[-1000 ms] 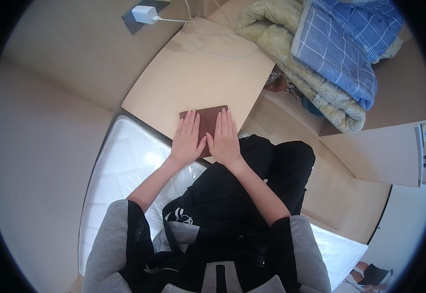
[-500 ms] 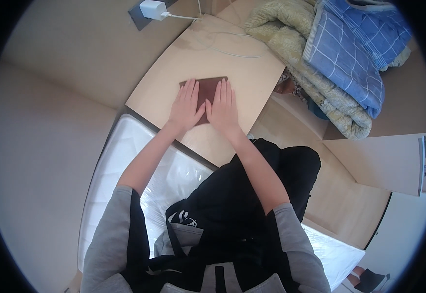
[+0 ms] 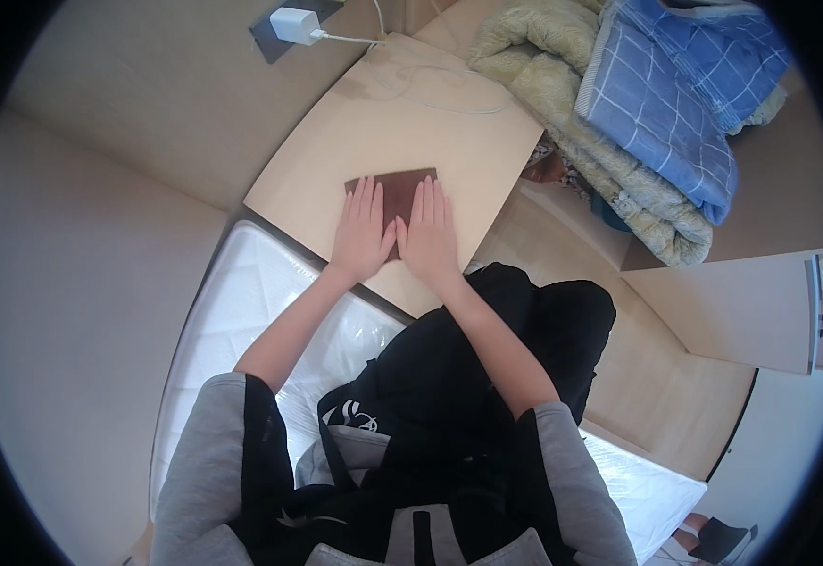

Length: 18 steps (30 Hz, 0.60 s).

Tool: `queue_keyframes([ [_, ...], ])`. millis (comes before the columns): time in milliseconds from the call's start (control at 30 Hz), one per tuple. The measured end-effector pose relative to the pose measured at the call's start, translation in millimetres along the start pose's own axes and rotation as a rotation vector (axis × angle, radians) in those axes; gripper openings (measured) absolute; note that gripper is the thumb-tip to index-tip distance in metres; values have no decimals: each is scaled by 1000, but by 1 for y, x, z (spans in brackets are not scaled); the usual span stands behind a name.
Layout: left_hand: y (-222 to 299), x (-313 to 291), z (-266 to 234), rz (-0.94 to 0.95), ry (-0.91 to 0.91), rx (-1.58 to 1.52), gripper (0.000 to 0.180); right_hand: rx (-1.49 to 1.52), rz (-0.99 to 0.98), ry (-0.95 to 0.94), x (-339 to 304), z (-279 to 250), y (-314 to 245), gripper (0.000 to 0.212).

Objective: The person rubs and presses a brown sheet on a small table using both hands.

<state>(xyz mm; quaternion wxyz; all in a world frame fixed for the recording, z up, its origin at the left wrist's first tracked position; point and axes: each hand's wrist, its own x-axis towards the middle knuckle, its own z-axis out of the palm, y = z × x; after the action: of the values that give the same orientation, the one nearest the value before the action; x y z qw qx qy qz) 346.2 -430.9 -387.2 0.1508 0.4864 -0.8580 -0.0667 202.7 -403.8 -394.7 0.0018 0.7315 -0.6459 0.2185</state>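
The brown sheet [image 3: 400, 196] is now slid back toward six o'clock on the table [image 3: 364, 137]. It is pressed flat under the straight-fingered left hand [image 3: 362, 236] and right hand [image 3: 428, 238]; what is left cannot be told.

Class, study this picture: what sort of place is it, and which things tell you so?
Probably a bedroom or dormitory. A white mattress lies there in what looks like clear plastic, and a folded yellowish quilt sits with a blue checked blanket on top.

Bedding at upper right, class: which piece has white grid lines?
The blue blanket, lying on top; the yellowish quilt beneath it shows no grid.
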Motion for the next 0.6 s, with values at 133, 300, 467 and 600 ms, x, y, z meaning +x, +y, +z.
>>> queue_keyframes([
  [133, 18, -32, -8, 4, -45, -26, 64, 21, -8, -15, -34, -13, -8, 66],
  [300, 32, -47, -11, -14, -98, -10, 66, 52, 10, -50, -52, -24, -12, 65],
  [467, 24, -36, -9, 41, -110, 20, 66, 32, 41, -48, -47, -23, -11, 65],
  [600, 17, -12, 2, 97, -87, 42, 66, -25, 86, 27, -33, -9, 1, 66],
])
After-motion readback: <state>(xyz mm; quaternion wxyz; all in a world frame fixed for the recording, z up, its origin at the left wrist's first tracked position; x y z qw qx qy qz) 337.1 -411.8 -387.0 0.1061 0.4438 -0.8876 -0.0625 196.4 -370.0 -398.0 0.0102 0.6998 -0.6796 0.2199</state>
